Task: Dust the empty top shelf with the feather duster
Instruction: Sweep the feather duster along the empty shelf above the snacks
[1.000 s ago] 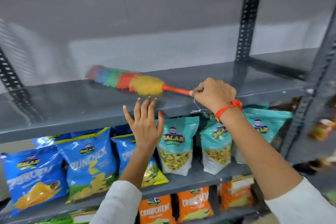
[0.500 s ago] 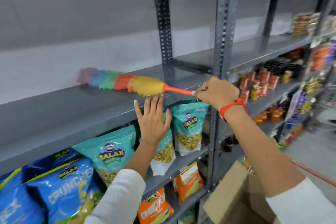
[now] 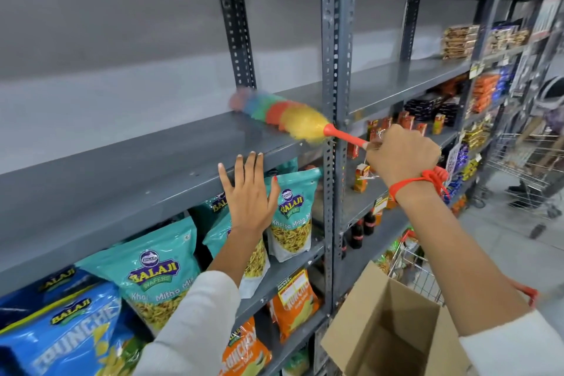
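A rainbow feather duster (image 3: 287, 119) with an orange handle lies across the right end of the bare grey top shelf (image 3: 137, 162), its head blurred. My right hand (image 3: 401, 154) is closed around the handle's end, just right of the shelf's front upright (image 3: 331, 76). A red thread is tied round that wrist. My left hand (image 3: 248, 192) is flat and open, fingers spread, its fingertips resting against the shelf's front edge below the duster.
Teal and blue snack bags (image 3: 158, 278) fill the shelf below, orange packs (image 3: 293, 299) under those. An open cardboard box (image 3: 393, 327) sits at lower right beside a wire trolley (image 3: 531, 168). The neighbouring bay's shelf (image 3: 406, 82) continues to the right.
The view has swung right along the aisle. The duster has swept right to the shelf's end by the upright, and both hands moved right with it.
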The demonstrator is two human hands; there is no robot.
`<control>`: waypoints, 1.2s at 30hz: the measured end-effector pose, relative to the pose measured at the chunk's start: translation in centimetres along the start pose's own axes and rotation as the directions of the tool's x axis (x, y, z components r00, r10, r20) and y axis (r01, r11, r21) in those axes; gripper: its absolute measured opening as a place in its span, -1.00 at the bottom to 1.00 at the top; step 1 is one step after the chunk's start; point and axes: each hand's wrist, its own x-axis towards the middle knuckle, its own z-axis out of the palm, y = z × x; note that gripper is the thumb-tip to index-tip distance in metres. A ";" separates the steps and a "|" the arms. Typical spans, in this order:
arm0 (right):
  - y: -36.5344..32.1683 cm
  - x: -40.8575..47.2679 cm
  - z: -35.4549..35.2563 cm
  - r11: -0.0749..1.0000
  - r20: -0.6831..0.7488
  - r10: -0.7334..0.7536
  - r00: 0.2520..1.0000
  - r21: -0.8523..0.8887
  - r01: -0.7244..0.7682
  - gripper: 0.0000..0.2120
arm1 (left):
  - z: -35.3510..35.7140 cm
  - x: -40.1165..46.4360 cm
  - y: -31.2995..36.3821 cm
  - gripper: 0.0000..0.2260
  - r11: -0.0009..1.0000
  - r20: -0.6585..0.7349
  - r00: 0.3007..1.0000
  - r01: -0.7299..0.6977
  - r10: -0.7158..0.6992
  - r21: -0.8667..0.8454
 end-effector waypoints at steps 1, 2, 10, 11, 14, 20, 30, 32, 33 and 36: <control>-0.1 -0.2 -0.2 1.000 -0.011 -0.010 1.000 0.013 0.010 -0.71 | 0.0 0.0 0.0 -0.49 1.000 0.006 1.000 -0.001 0.001 0.000; -0.3 -0.3 -0.4 0.999 -0.024 -0.020 1.000 0.029 0.021 -0.71 | 0.0 0.0 0.0 -0.49 1.000 0.012 1.000 0.000 0.000 0.002; -2.2 -0.5 -1.7 0.990 0.064 -0.082 0.995 0.122 0.074 -0.62 | 0.1 -0.1 -0.1 -0.49 1.000 0.018 1.000 -0.005 0.005 0.021; -2.3 -0.5 -1.7 0.987 0.093 -0.102 0.990 0.135 0.089 -0.62 | 0.1 0.0 -0.1 -0.49 1.000 0.018 1.000 -0.005 0.005 0.025; -2.4 -0.5 -1.4 0.984 0.183 -0.143 0.973 0.132 0.120 -0.65 | 0.2 0.0 -0.1 -0.48 1.000 0.015 1.000 -0.005 0.005 0.028; -0.2 0.6 -0.9 1.000 0.149 -0.008 0.989 0.029 0.004 -0.62 | 0.2 -0.1 -0.2 -0.49 0.999 -0.002 1.000 -0.022 0.022 0.023; 1.5 -1.6 -0.7 0.999 -0.040 -0.047 0.998 0.007 0.047 -0.66 | 0.9 -1.1 0.3 -0.46 0.998 -0.043 0.998 -0.048 0.047 -0.030; 2.4 -3.0 -0.7 0.999 -0.029 -0.018 0.999 0.042 0.019 -0.65 | 1.5 -2.4 0.7 -0.46 0.994 -0.058 0.995 -0.088 0.085 -0.064; 3.1 -4.0 -0.5 0.998 -0.021 0.000 1.000 0.056 0.002 -0.65 | 1.8 -3.3 1.1 -0.45 0.991 -0.061 0.993 -0.107 0.103 -0.074; 5.4 -8.8 0.0 0.998 0.014 0.041 0.999 0.052 -0.042 -0.65 | 3.0 -6.2 2.2 -0.44 0.979 -0.004 0.987 -0.160 0.160 -0.129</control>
